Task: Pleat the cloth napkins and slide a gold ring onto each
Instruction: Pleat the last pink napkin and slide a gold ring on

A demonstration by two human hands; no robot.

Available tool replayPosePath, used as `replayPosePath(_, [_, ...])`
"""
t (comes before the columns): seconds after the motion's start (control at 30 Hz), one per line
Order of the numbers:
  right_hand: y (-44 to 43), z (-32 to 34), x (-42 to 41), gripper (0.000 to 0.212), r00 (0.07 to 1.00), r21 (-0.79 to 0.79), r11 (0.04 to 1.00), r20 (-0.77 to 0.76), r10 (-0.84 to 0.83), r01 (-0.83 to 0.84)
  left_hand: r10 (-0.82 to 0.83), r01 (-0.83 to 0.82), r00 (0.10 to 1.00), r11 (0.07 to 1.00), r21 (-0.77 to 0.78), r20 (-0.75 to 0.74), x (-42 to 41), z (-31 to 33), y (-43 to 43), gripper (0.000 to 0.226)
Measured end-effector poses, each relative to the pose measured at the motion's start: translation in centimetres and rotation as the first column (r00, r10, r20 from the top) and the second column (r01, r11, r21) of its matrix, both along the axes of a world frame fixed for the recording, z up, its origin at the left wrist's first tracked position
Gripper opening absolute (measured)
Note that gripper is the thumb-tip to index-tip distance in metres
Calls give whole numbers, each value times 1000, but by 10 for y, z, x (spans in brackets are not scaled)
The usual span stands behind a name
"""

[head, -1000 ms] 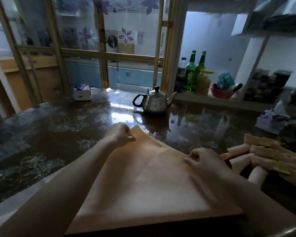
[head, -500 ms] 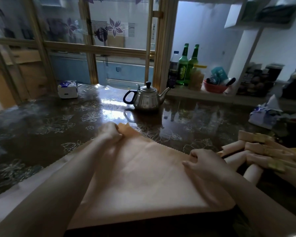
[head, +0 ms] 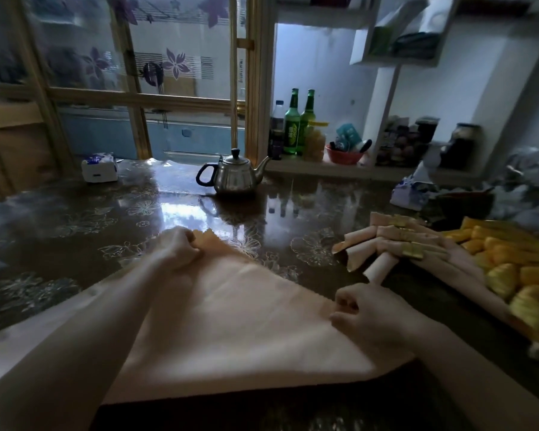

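Glossy flowered tabletop [head: 75, 219] bears the peach napkin [head: 231, 321] spread flat, the left hand [head: 178, 247] pinching its far corner and the right hand [head: 358, 309] curled on its right edge, seemingly gripping it — for even pleats, fold narrow, equal strips with both pinches level.

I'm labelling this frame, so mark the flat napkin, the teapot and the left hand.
flat napkin [head: 249, 325], head view, on its bare middle.
teapot [head: 234, 178], head view, on its steel belly.
left hand [head: 177, 248], head view, on the back of the hand.
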State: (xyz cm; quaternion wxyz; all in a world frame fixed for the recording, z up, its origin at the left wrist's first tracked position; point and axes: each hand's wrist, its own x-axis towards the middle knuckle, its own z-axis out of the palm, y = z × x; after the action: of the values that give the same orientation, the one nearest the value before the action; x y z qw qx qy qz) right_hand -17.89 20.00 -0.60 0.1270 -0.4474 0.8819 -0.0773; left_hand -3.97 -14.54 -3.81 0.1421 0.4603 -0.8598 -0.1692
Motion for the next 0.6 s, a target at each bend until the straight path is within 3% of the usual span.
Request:
replayPosePath(0.17, [54, 3, -7, 10, 978, 64, 989, -170, -119, 132, -89, 91, 994, 995, 29, -63, -15, 0, 49, 30])
replayPosePath(0.37, [96, 4, -16, 20, 928, 189, 935, -285, -240, 300, -167, 181, 965, 982, 54, -204, -49, 1, 100, 19])
replayPosePath(0.5, [96, -6, -17, 43, 877, 71, 939, -386, -285, 336, -174, 189, 953, 981, 40, -246, -63, -5, 114, 13])
replayPosePath(0.6, [74, -14, -5, 43, 927, -134, 974, -308, -216, 182, -145, 159, 959, 986, 39, -242, -68, -10, 109, 17])
